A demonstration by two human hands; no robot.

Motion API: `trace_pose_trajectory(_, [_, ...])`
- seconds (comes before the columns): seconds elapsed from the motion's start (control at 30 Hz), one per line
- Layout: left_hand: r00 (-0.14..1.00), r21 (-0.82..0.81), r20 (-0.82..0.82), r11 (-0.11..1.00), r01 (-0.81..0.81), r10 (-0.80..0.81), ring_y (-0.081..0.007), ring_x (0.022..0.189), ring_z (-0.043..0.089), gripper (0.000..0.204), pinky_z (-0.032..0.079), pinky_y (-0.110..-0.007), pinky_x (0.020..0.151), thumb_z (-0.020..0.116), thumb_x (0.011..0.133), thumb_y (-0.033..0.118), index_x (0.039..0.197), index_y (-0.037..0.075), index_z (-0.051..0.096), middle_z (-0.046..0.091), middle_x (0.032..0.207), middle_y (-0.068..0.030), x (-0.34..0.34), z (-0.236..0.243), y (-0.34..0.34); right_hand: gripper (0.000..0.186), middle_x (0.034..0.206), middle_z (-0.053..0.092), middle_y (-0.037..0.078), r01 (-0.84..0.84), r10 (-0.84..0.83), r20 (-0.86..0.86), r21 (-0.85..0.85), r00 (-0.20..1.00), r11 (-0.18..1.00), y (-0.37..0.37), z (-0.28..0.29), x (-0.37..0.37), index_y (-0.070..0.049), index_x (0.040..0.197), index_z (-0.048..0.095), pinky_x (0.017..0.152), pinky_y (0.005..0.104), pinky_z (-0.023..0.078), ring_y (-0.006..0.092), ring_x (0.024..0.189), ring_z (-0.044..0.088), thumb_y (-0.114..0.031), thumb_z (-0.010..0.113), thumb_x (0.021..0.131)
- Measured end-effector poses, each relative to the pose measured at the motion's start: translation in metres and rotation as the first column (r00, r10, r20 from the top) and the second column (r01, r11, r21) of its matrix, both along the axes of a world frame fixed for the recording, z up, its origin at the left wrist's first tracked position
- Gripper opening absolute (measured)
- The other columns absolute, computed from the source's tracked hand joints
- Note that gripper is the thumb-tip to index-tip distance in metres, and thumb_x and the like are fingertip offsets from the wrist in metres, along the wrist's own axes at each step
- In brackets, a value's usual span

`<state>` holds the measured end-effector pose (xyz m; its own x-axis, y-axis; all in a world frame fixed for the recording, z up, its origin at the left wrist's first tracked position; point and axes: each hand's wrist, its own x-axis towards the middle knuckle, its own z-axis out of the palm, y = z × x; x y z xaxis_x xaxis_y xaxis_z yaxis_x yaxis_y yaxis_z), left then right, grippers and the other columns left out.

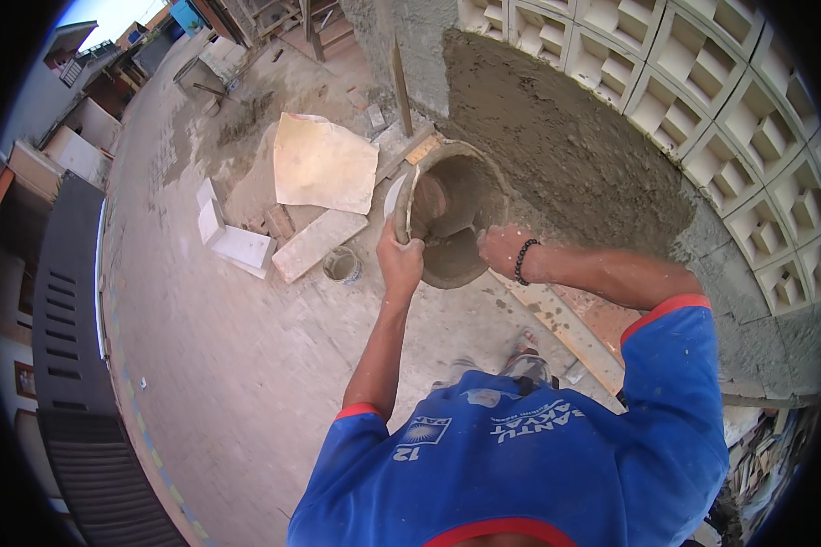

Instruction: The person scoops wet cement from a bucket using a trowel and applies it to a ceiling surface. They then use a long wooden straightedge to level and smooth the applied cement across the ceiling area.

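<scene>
A round, mortar-caked bucket [485, 182] is tilted in front of me, its mouth facing me. My left hand [401, 263] is closed on its left rim. At the lower right of the mouth, my right hand [504, 250], with a dark beaded bracelet at the wrist, is curled into a fist. What that fist holds, if anything, is hidden; a grey, flat-edged shape [458, 255] shows inside the bucket beside it. Wet grey mortar coats the inside, and a reddish round patch shows deeper in.
Fresh mortar [556, 137] covers the wall on the right, below pale openwork blocks [693, 73]. A long board [566, 333] runs along the wall's foot. To the left lie a torn pale sheet [324, 169], a slab [319, 244], white angled pieces [237, 246] and a small pail [341, 266].
</scene>
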<state>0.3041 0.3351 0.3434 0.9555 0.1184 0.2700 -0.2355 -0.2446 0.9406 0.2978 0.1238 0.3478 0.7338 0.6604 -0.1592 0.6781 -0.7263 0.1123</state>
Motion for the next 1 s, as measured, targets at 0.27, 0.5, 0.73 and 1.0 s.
trace_pose_trajectory(0.27, [1.000,0.036,0.018,0.999,-0.011,0.011,-0.0291,0.089,0.061,0.044,0.045,-0.034,0.083,0.052,0.068,-0.004,0.112,-0.005,0.056,0.061,0.094,-0.0188,-0.005,-0.004,-0.007,0.019,0.086,0.067,0.019,0.173,-0.181,0.060,0.128,0.982,0.977,0.009,0.002,0.003,0.001,0.088,0.069,0.068,0.0400,0.056,0.0315,0.086,0.067,-0.009,0.057,0.078])
trace_pose_trajectory(0.5, [0.999,0.115,-0.012,0.992,-0.044,0.045,-0.0393,0.110,0.056,0.049,0.040,-0.038,0.097,0.055,0.068,-0.004,0.117,-0.007,0.054,0.057,0.115,-0.0269,-0.011,-0.010,-0.006,0.021,0.087,0.065,0.016,0.241,-0.263,0.207,0.124,0.942,0.963,0.019,0.012,-0.001,-0.001,0.093,0.071,0.056,0.0339,0.056,0.0271,0.082,0.067,-0.009,0.060,0.077])
trace_pose_trajectory(0.73, [0.987,0.125,0.090,0.982,-0.142,0.131,-0.0442,0.128,0.041,0.057,0.033,-0.042,0.107,0.055,0.067,-0.006,0.125,-0.006,0.052,0.043,0.135,-0.0324,-0.020,-0.020,-0.035,0.021,0.093,0.067,0.014,0.142,-0.145,0.003,-0.223,0.989,0.964,0.027,-0.031,-0.004,-0.005,0.094,0.074,0.059,0.0358,0.057,0.0297,0.079,0.068,-0.010,0.059,0.080])
trace_pose_trajectory(1.0, [0.972,-0.001,0.099,0.977,-0.215,0.214,-0.0443,0.126,0.042,0.065,0.033,-0.042,0.106,0.053,0.068,-0.008,0.132,-0.013,0.041,0.041,0.137,-0.0319,-0.036,-0.031,-0.029,0.042,0.082,0.067,0.024,0.312,-0.325,0.070,0.149,0.943,0.938,-0.001,0.062,-0.003,0.017,0.116,0.050,0.066,0.0411,0.055,0.0331,0.080,0.068,-0.008,0.051,0.083])
